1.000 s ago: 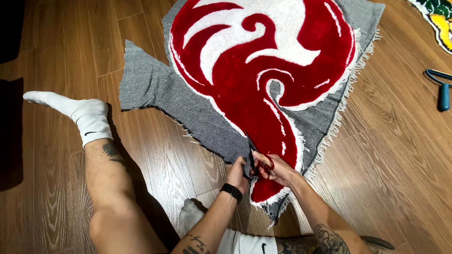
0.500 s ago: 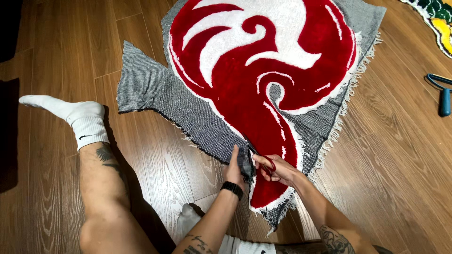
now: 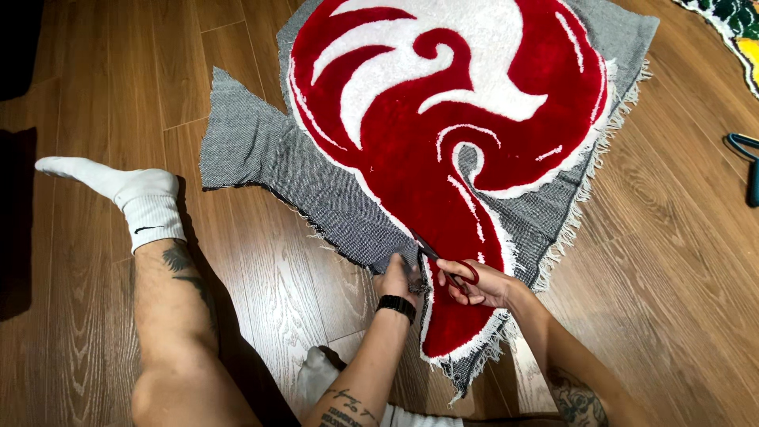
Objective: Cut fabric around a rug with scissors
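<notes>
Hands work low on a tufted rug [image 3: 443, 134], red and white pile on grey backing cloth [image 3: 269, 158], lying flat on the wood floor [image 3: 672, 261]. Rug looks soft, floppy, fairly heavy; the loose grey margin seems the place to grip. Left hand [image 3: 398, 278] pinches that margin taut. Right hand [image 3: 484, 286] is closed through red-handled scissors [image 3: 451, 269], blades at the pile's edge

I sit on a brown wooden plank floor [image 3: 261, 285]. A red and white tufted rug [image 3: 443, 134] on grey backing cloth [image 3: 261, 150] lies spread on it ahead of me. A blue tool [image 3: 747, 162] lies far right.
</notes>
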